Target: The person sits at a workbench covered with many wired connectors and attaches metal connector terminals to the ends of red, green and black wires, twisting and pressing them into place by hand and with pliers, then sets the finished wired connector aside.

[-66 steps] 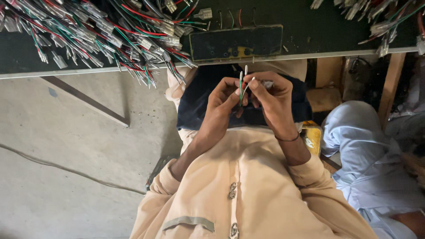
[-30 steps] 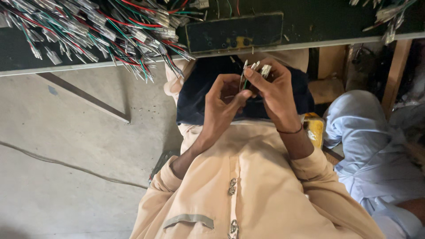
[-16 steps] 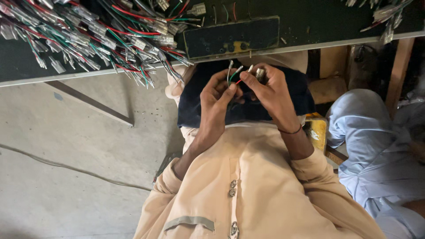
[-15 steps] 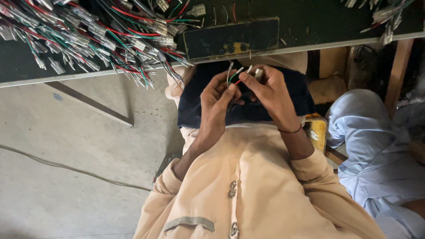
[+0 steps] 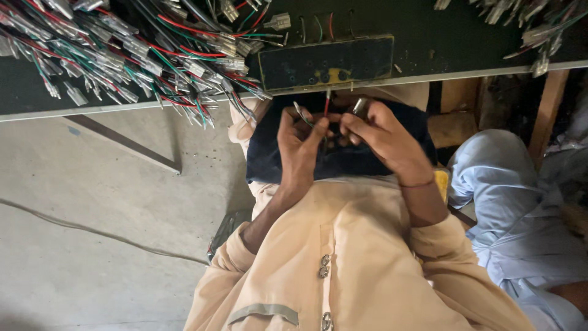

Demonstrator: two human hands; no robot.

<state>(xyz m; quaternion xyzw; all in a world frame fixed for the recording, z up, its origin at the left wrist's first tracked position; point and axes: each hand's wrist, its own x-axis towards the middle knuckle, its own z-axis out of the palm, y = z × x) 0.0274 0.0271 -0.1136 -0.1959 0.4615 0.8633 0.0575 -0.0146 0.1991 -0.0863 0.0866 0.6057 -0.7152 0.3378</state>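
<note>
Wire pile [image 5: 128, 55]: a heap of red, green and black leads with pale terminals lies on the left of the dark bench [image 5: 465, 37], some ends hanging over its front edge. A thin cable [image 5: 92, 230] runs across the concrete floor below.

Left hand [image 5: 298, 144]: raised just under the bench edge, fingers curled, thumb and forefinger pinched on thin wires [image 5: 309, 116]. One green-and-white lead stands up at a tilt from the fingertips; a red lead rises nearly upright between the two hands, its top close to the bench edge. The wires are held in front of the person's dark lap cloth [image 5: 269, 159].

Plate [image 5: 326, 63]: a dark rectangular panel with a yellow patch sits at the bench edge directly above the hands.

Right hand [image 5: 383, 135]: touching the left at the fingertips, closed round a small dark-and-metal piece [image 5: 360, 107] that shows above the knuckles; what kind of piece it is cannot be told. A band circles the wrist.

Far right: another person's pale blue sleeve [image 5: 514, 196], apart from the hands. More leads [image 5: 527, 24] lie on the bench's right end.
</note>
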